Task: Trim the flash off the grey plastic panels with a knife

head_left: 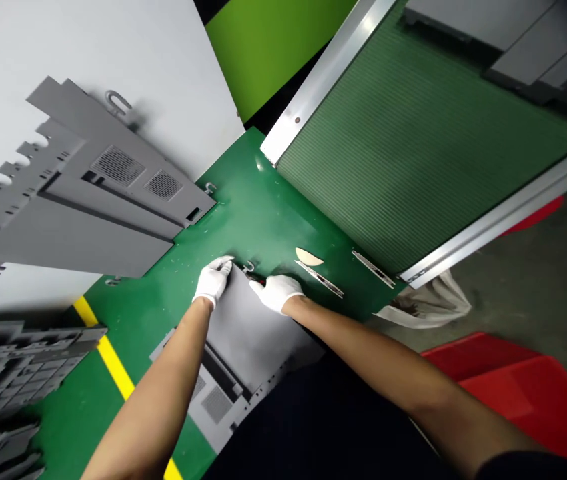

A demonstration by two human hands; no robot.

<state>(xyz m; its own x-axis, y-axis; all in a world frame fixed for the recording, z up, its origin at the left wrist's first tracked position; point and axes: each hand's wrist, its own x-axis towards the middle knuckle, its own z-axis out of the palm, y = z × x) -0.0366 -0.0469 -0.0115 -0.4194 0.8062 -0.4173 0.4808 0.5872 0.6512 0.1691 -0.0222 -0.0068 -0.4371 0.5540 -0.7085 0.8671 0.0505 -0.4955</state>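
A grey plastic panel [251,327] with vent grilles and slots lies on the green tabletop, close against my body. My left hand [213,280], in a white glove, is closed on the panel's far left corner, fingertips pressed together at the edge. At the far right corner, my white-gloved right hand [279,292] is closed round a small dark object with a bit of red, mostly hidden by the fingers. A small grey hook [248,267] sticks out from the panel's far edge between my hands.
Another grey panel [113,193] leans against the white board on the left. Stacked grey parts [18,373] lie beyond the yellow line. To the right is a green ribbed conveyor belt [413,133]. Thin strips [319,279] and a pale half-round piece [308,257] lie nearby. A red bin [518,387] stands lower right.
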